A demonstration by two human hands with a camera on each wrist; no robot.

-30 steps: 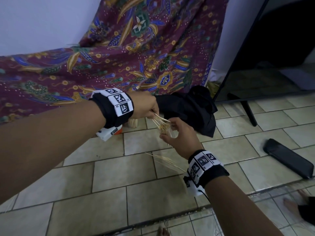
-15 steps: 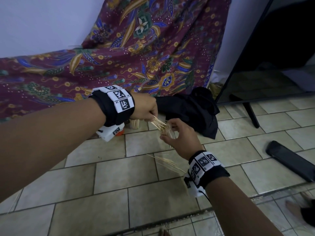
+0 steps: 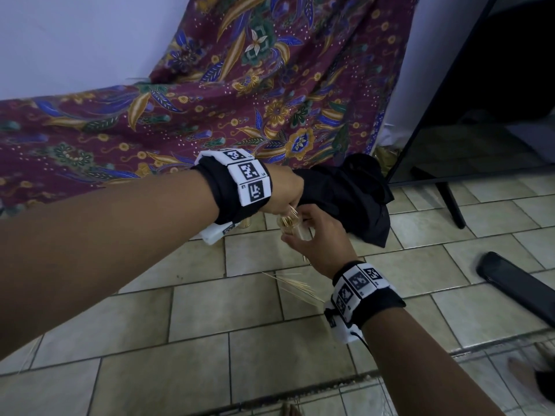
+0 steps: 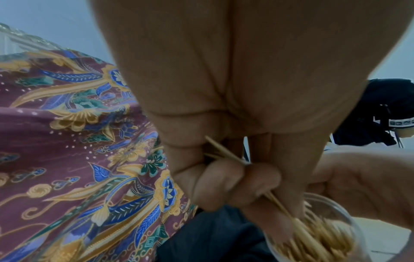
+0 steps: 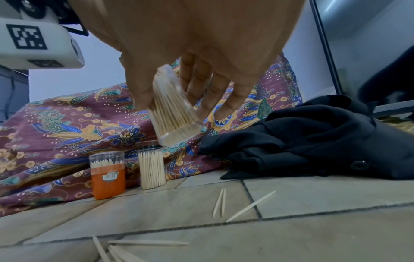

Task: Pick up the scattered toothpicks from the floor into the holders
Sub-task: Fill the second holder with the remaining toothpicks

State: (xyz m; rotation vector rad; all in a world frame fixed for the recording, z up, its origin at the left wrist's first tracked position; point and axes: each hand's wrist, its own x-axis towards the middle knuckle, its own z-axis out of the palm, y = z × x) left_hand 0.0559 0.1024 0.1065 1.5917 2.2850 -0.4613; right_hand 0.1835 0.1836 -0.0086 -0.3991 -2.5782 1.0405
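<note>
Nearest, at about 6 o'clock on the tiled floor (image 3: 192, 298), a loose fan of toothpicks (image 3: 295, 288) is not yet gathered; the right wrist view shows three more strays (image 5: 235, 203) on the tiles.

Above these, my right hand (image 3: 319, 240) has its fingers (image 5: 199, 88) and thumb curled round a clear holder (image 5: 172, 109). I hold it off the floor and tilted, apparently so that its open mouth faces my other hand. It is already packed with toothpicks.

Directly at 12 o'clock from it, my left hand (image 3: 285, 190) meets that mouth. Its fingers (image 4: 224, 182) are closed in a pinch on a small bunch of toothpicks (image 4: 226, 152), whose lower ends already lie inside the rim (image 4: 336, 212). Pinching them aligned, by my judgement, lets them slide in parallel with those already there rather than jam across the opening.

Farther off, at 11 o'clock, two more holders stand upright on the floor against the patterned cloth (image 3: 240, 100): an orange holder (image 5: 108, 175) and, just beside it, a tall clear holder (image 5: 151, 166), both holding toothpicks.

At 1 o'clock lies a black garment (image 3: 354, 193); at 3 o'clock, a dark flat object (image 3: 510, 289) whose kind I cannot tell.
</note>
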